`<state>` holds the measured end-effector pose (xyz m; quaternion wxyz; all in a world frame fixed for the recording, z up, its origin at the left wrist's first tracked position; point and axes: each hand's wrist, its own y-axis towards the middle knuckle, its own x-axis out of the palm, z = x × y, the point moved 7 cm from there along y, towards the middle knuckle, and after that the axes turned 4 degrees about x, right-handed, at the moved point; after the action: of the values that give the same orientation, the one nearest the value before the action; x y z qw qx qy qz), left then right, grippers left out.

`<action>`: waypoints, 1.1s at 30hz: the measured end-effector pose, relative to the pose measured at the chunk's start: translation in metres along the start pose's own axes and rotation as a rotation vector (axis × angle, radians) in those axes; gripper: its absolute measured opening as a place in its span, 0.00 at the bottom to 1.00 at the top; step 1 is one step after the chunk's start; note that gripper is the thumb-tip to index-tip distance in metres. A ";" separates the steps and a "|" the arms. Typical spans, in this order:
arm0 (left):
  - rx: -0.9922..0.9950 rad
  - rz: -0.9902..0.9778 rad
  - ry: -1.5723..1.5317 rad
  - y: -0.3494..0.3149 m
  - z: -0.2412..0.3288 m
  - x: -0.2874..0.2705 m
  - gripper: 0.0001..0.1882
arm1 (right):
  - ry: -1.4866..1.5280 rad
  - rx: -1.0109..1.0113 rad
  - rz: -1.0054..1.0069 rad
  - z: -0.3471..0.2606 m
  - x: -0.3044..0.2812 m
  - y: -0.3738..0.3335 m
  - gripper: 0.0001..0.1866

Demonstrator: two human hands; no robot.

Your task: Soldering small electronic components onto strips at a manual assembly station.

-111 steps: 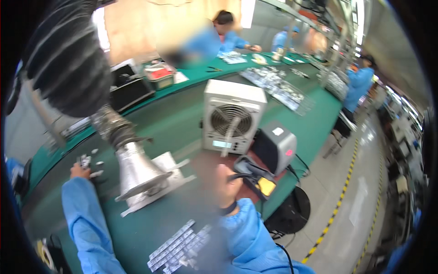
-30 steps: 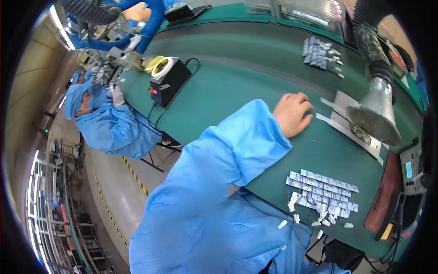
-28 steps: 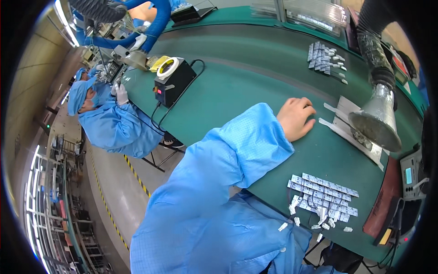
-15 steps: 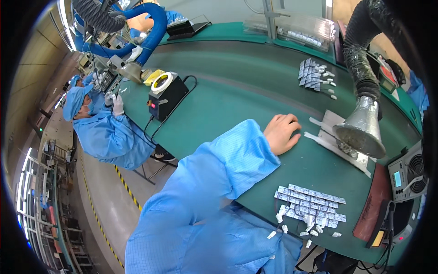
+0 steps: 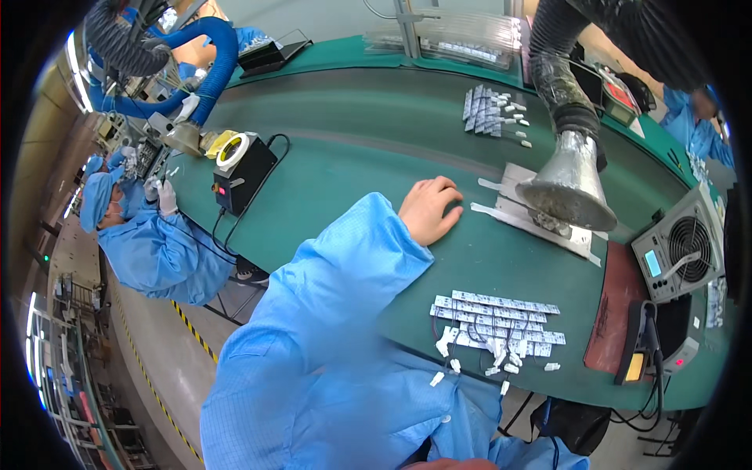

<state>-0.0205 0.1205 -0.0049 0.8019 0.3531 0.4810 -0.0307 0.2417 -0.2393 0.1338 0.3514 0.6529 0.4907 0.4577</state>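
No lettering or number is legible. The lit display (image 5: 652,263) on the fan unit (image 5: 672,241), toward the table's (image 5: 337,184) right edge, is too small to read. Printed marks on the strips (image 5: 505,303) by the near edge are likewise unreadable.

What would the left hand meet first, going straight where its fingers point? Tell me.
Likely a white strip at the left side of the pale board; whether the left hand would touch it or pass above is hard to judge.

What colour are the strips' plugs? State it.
The plugs are white, seen best in the head view.
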 end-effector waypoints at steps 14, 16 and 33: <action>-0.008 -0.055 -0.025 -0.002 0.015 -0.005 0.11 | -0.025 -0.045 0.057 0.005 -0.012 0.008 0.14; -0.011 -0.067 -0.025 -0.002 0.016 -0.001 0.11 | -0.028 -0.054 0.067 0.006 -0.015 0.010 0.14; -0.001 -0.032 -0.002 0.001 0.019 -0.008 0.10 | -0.009 -0.098 0.126 0.012 -0.023 0.020 0.14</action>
<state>-0.0103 0.1079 0.0072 0.8019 0.3451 0.4857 -0.0436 0.2577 -0.2672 0.1423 0.3558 0.6665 0.4240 0.4993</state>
